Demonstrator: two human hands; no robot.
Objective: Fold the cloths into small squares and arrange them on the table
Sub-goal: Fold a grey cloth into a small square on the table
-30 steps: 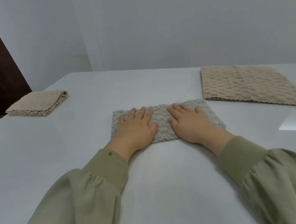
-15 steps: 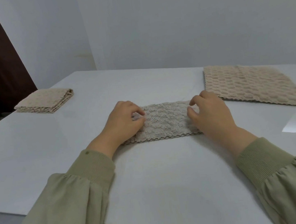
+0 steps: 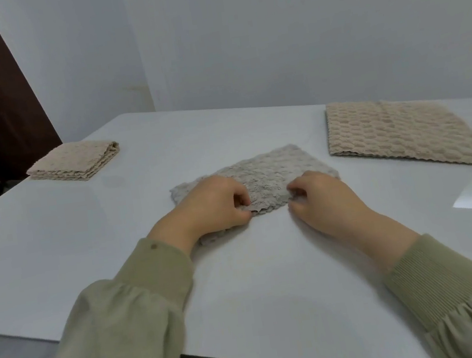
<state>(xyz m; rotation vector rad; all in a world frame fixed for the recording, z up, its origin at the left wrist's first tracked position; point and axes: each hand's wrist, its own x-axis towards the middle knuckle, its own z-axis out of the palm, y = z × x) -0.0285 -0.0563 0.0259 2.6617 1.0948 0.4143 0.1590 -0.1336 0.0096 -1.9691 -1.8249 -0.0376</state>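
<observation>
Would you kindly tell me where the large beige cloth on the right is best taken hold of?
Probably the wavy near edge of the large beige cloth, pinched at its two near corners, coming from the person's side. It lies flat on the table, so only that layered edge offers a lip. The left hand and right hand currently pinch the grey cloth.

Table [image 3: 57, 247]: folded cloth [image 3: 75, 161] lay far left; middle cloth [image 3: 272, 171] centre; flat cloth [image 3: 397, 133] right.
</observation>
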